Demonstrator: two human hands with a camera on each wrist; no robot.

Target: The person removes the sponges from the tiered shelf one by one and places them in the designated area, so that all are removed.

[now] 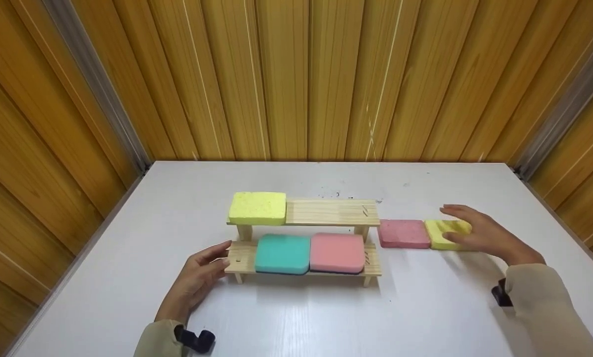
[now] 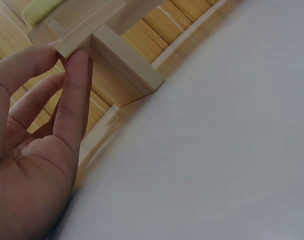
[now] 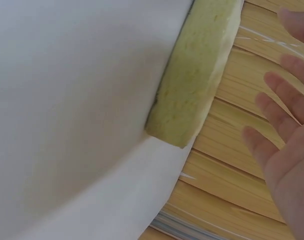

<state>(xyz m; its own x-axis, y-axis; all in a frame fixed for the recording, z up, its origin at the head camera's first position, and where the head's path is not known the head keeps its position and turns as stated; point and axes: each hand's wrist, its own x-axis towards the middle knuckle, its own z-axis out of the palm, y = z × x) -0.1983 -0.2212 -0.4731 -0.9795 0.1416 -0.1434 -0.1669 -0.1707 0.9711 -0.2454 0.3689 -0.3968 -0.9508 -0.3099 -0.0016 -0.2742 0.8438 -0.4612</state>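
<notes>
My left hand (image 1: pixel 197 280) pinches the left end of the lower board (image 1: pixel 242 255) of a two-step wooden rack, thumb and fingers at its edge in the left wrist view. On that board lie a teal sponge (image 1: pixel 282 254) and a pink sponge (image 1: pixel 337 253), side by side. A yellow sponge (image 1: pixel 258 207) rests on the left of the upper board (image 1: pixel 331 212). My right hand (image 1: pixel 490 240), fingers spread, hovers over another yellow sponge (image 3: pixel 194 75) on the table and holds nothing. A darker pink sponge (image 1: pixel 404 234) lies against that one's left side.
The rack and loose sponges stand on a white table (image 1: pixel 296 317). Behind the table rises a wood-patterned panel wall (image 1: pixel 286 79), with similar panels at both sides. Each wrist wears a small black device (image 1: pixel 197 340).
</notes>
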